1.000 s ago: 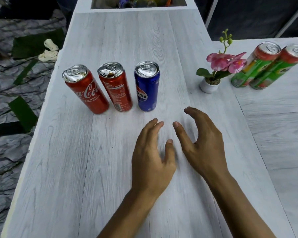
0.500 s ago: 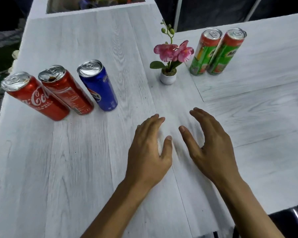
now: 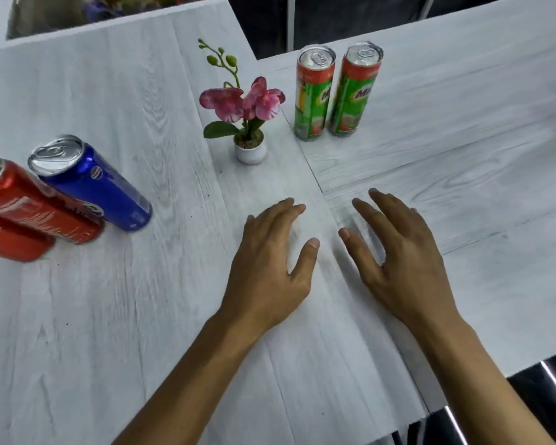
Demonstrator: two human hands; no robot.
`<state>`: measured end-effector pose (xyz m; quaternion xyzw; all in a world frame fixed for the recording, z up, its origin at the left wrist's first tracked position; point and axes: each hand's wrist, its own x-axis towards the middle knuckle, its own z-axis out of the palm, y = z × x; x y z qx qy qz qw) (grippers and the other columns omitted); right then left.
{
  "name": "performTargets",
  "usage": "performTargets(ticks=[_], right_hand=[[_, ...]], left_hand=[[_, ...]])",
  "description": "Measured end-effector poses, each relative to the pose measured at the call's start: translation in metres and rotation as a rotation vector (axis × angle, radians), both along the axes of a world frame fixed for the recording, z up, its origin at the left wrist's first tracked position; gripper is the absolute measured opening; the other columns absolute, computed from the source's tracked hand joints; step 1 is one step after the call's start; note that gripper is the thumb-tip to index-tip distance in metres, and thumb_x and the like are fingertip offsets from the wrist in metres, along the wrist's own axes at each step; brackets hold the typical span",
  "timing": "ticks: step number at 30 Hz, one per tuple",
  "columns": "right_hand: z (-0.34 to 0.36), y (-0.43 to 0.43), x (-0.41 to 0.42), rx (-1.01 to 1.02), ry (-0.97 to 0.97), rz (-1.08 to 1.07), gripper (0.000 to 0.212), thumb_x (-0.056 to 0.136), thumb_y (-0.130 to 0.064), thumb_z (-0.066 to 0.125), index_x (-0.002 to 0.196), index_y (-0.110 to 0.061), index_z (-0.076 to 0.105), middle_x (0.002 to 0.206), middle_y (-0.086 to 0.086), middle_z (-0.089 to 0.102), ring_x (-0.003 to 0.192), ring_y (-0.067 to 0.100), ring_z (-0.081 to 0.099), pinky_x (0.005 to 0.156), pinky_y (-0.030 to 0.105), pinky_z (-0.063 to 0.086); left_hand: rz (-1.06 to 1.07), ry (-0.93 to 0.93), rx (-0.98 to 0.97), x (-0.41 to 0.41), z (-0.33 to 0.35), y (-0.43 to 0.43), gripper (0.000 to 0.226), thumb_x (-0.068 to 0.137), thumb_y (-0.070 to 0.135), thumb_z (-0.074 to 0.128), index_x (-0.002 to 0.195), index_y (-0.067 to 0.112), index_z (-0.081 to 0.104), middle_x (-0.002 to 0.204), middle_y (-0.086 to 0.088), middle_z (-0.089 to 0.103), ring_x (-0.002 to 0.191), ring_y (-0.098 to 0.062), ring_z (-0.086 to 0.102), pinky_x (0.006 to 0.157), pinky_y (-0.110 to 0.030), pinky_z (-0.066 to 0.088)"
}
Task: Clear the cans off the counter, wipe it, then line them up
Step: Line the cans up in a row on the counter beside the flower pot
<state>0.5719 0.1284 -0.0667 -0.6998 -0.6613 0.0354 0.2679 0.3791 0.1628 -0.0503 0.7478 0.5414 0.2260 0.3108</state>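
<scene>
Five cans stand on the white wood-grain counter (image 3: pixel 116 316); two are red, the nearer red can (image 3: pixel 10 242) cut by the left edge and the second red can (image 3: pixel 36 203) just behind it; one is a blue can (image 3: pixel 90 184), beside the red pair; two are green-and-red cans, the left green can (image 3: pixel 313 94) and the right green can (image 3: pixel 355 91) side by side at the far end; one potted orchid (image 3: pixel 246 120) sits between the groups; two hands, the left hand (image 3: pixel 270 268) and the right hand (image 3: pixel 402 261), are both empty with fingers spread.
</scene>
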Motion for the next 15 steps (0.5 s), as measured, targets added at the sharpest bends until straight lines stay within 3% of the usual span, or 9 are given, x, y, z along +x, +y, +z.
performTargets(ticks=[3,6,10,11,15], right_hand=[[-0.002,0.012,0.016,0.006,0.004,-0.004,0.051,0.1,-0.043,0.06,0.137,-0.009,0.064,0.148,0.016,0.056,0.14,0.037,0.05,0.109,0.059,0.04],[0.0,0.027,0.03,0.013,0.035,-0.016,0.055,0.1,-0.043,0.061,0.14,-0.005,0.061,0.149,0.017,0.055,0.141,0.035,0.048,0.113,0.055,0.041],[0.008,0.053,0.044,-0.032,0.139,-0.061,0.067,0.1,-0.05,0.058,0.149,-0.006,0.049,0.155,0.012,0.049,0.146,0.025,0.043,0.118,0.03,0.032],[0.01,0.062,0.047,-0.04,0.165,-0.068,0.069,0.099,-0.052,0.057,0.152,-0.008,0.046,0.157,0.01,0.047,0.146,0.023,0.042,0.116,0.026,0.03],[0.017,0.097,0.054,0.016,0.254,-0.082,0.071,0.1,-0.054,0.058,0.155,-0.012,0.04,0.158,0.006,0.046,0.145,0.019,0.042,0.11,0.021,0.029]], left_hand=[[-0.039,0.014,0.027,0.012,-0.003,0.013,0.055,0.1,0.046,0.05,0.152,0.029,0.043,0.162,0.012,0.037,0.151,-0.001,0.026,0.129,-0.039,0.015],[-0.044,-0.019,0.059,0.028,-0.006,0.032,0.056,0.101,0.039,0.056,0.153,0.026,0.041,0.162,0.009,0.038,0.15,-0.003,0.027,0.127,-0.04,0.023],[0.049,-0.124,0.083,0.052,-0.004,0.06,0.068,0.1,0.036,0.062,0.159,0.02,0.031,0.165,0.005,0.033,0.152,-0.006,0.027,0.121,-0.014,0.023],[0.084,-0.175,0.078,0.058,-0.004,0.066,0.073,0.099,0.036,0.063,0.16,0.018,0.027,0.166,0.003,0.031,0.152,-0.007,0.026,0.121,-0.015,0.023],[0.202,-0.322,0.087,0.08,0.0,0.088,0.085,0.097,0.036,0.066,0.163,0.013,0.017,0.169,-0.003,0.022,0.155,-0.013,0.023,0.125,-0.038,0.03]])
